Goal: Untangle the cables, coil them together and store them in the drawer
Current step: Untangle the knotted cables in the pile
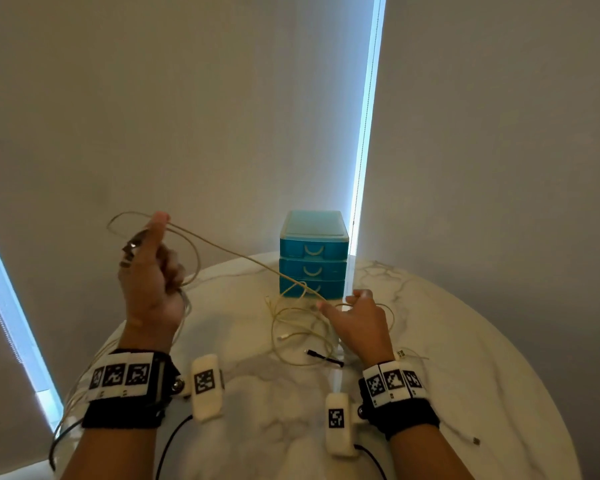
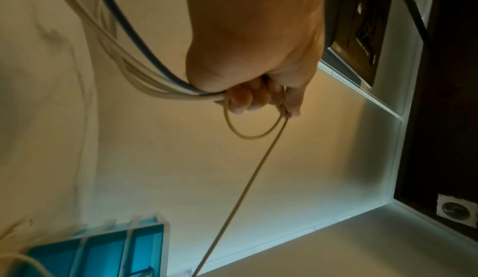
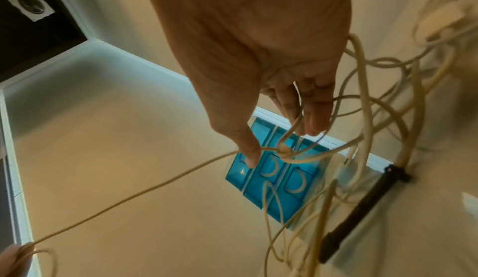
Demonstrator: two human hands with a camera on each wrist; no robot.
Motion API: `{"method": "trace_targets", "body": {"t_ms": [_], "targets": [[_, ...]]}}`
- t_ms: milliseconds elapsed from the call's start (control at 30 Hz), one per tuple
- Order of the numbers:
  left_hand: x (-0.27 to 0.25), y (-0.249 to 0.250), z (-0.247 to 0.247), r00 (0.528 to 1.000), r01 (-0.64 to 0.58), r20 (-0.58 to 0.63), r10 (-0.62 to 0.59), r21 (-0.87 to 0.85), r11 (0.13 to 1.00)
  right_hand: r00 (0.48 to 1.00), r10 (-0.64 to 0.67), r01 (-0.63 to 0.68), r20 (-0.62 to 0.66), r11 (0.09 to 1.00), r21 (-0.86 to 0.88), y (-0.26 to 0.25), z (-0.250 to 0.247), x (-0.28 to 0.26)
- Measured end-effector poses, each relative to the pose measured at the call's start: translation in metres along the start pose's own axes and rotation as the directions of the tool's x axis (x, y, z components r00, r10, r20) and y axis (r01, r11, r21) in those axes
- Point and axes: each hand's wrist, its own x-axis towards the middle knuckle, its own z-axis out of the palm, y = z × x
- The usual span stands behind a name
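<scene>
My left hand (image 1: 153,271) is raised left of the table and grips a bundle of coiled cables (image 2: 124,60), several white and one dark. A small loop (image 2: 250,134) sticks out past its fingers. One white cable (image 1: 243,259) runs taut from it down to my right hand (image 1: 357,320). That hand hovers with fingers straight over the white tangle (image 1: 298,330) on the table. The strand touches the thumb (image 3: 250,158) by a knot (image 3: 283,150), and loops pass between the fingers. The blue three-drawer unit (image 1: 312,258) stands behind with all drawers closed.
A round marble table (image 1: 465,358) holds everything. A black cable end (image 1: 324,357) lies by my right wrist, and a loose USB plug (image 1: 476,441) sits near the right edge. Window blinds stand close behind the drawers. Coils hang off the table's left edge (image 1: 66,410).
</scene>
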Motion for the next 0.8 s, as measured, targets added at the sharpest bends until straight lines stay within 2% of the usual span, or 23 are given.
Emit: {"method": "trace_targets", "body": {"t_ms": [100, 233, 333, 400, 500, 600, 700, 733, 800], "targets": [[0.002, 0.004, -0.009, 0.998, -0.006, -0.065, 0.000, -0.079, 0.997, 1.000, -0.016, 0.015, -0.003, 0.998, -0.065, 0.002, 0.001, 0.000], [0.004, -0.002, -0.008, 0.999, 0.026, -0.037, -0.028, -0.050, 0.998, 0.996, -0.043, 0.054, 0.073, 0.988, -0.142, 0.005, 0.002, -0.001], [0.003, -0.011, -0.003, 0.998, 0.070, 0.009, -0.070, -0.024, 0.997, 0.984, -0.181, 0.181, 0.005, 0.983, -0.016, 0.003, 0.005, 0.000], [0.002, -0.014, 0.000, 0.994, 0.098, 0.042, -0.097, -0.007, 0.995, 0.974, -0.225, 0.225, -0.030, 0.974, 0.016, 0.002, 0.005, -0.002], [0.003, -0.010, 0.005, 0.988, 0.151, 0.026, -0.155, 0.113, 0.982, 0.972, -0.217, 0.227, -0.090, 0.965, 0.130, 0.000, 0.002, -0.002], [0.010, 0.005, 0.004, 0.985, 0.162, 0.003, -0.174, 0.351, 0.922, 0.982, -0.168, 0.190, -0.092, 0.912, 0.365, -0.006, -0.001, -0.004], [0.030, 0.030, 0.003, 0.994, 0.093, -0.005, -0.107, 0.532, 0.841, 0.979, -0.166, 0.055, 0.116, 0.768, 0.638, -0.025, -0.002, -0.015], [0.040, 0.042, 0.002, 0.999, 0.049, -0.017, -0.048, 0.574, 0.817, 0.964, -0.185, 0.010, 0.190, 0.742, 0.670, -0.030, -0.001, -0.018], [0.065, 0.068, -0.004, 0.984, -0.071, -0.072, 0.164, 0.686, 0.724, 0.939, -0.215, -0.024, 0.268, 0.738, 0.675, -0.038, 0.001, -0.024]]}}
